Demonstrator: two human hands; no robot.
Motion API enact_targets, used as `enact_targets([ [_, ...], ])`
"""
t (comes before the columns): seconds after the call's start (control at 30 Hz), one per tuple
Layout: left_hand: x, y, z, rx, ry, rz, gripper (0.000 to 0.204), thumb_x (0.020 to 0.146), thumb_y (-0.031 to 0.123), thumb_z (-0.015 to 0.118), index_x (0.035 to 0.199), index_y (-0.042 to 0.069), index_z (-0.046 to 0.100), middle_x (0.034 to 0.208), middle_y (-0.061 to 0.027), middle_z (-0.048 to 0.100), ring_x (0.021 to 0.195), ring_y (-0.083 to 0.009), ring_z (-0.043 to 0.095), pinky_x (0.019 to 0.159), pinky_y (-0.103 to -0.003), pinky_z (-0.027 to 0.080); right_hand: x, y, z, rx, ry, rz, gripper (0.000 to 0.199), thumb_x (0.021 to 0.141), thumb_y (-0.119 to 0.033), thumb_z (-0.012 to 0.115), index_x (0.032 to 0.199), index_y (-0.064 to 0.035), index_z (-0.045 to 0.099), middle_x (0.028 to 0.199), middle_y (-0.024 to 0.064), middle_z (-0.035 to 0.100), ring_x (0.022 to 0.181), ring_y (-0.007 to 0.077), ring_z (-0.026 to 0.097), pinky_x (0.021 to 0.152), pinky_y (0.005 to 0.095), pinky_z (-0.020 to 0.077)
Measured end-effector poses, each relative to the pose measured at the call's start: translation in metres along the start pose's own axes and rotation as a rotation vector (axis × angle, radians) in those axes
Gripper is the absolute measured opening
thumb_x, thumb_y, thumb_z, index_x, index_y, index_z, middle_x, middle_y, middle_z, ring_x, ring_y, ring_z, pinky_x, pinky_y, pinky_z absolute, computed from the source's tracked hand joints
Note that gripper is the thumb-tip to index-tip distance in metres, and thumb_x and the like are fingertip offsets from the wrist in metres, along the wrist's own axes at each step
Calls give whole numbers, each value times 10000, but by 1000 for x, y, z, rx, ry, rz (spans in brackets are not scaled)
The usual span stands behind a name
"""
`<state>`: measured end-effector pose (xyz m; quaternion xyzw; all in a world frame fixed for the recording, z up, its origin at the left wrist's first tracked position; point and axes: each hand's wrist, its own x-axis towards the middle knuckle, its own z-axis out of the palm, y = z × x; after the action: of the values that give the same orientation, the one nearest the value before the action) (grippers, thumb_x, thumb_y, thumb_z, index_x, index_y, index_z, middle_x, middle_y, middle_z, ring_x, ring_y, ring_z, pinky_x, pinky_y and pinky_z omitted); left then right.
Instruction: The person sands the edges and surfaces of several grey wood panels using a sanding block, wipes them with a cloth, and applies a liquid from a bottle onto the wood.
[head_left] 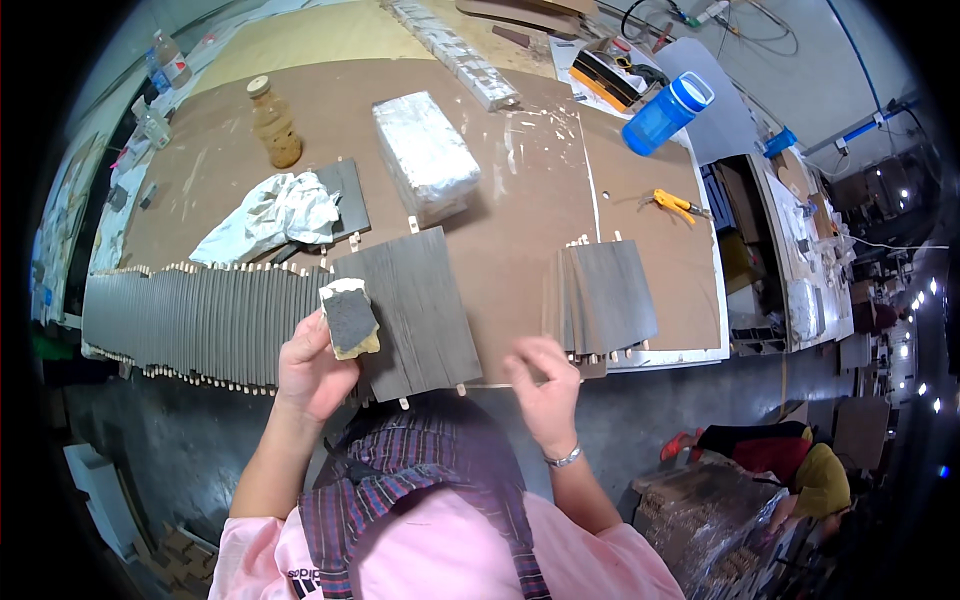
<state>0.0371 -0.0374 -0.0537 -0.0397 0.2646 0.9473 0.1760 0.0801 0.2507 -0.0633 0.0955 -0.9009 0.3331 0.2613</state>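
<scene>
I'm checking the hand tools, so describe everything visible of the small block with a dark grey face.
The small rectangular block with a dark grey face has cream to yellowish edges, uneven and ragged at the lower right; it looks like foam or sponge. The grey face looks matte and turns toward the camera, its longer side near upright, slightly tilted. The person's bare left hand grips it from the left. In view it overlaps the dark grey wood-grained panel; whether they touch is unclear.

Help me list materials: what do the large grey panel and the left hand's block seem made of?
Grey panel: probably wood or wood-look board, matt; grain-like streaks show.
Block: perhaps foam or sponge, dull dark face; ragged, yellowish edges suggest it.
</scene>
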Motion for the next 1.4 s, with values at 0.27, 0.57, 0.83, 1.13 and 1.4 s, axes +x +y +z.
enact_targets([
  [0.27,-2,-8,7,98,-77,-34,543,880,190,691,1320,-56,488,1194,-140,629,1071,-251,632,951,-395,505,27,-23,0,-96,-60,-14,379,887,18,625,1265,9,613,1099,120,684,897,150,646,827,285,523],
  [0.57,-10,-14,12,135,-70,-111,579,852,185,717,1320,-78,500,1228,-145,623,1108,-248,624,974,-398,504,18,-31,40,1167,-222,787,457,985,-46,556,1379,123,399,1276,177,584,1183,169,548,1006,308,444],
  [0.83,-17,24,34,1467,-1,442,393,723,182,761,1052,-9,661,1015,-113,595,978,-250,582,929,-358,452,22,-18,31,1027,-69,861,227,989,-39,519,1186,70,547,1074,67,643,946,96,597,839,236,481],
  [1.13,-11,7,50,1853,-409,724,453,620,164,778,1043,54,660,921,-82,577,844,-262,562,766,-400,404,27,-19,27,889,-120,826,259,997,-9,477,1222,92,556,1127,100,657,1009,130,598,898,269,473],
  [1.4,5,19,56,1834,-396,811,434,624,162,760,1026,45,647,906,-86,568,836,-260,555,737,-400,398,22,-20,24,955,-106,849,241,994,-49,523,1189,77,583,1084,89,664,959,104,610,858,237,483],
])
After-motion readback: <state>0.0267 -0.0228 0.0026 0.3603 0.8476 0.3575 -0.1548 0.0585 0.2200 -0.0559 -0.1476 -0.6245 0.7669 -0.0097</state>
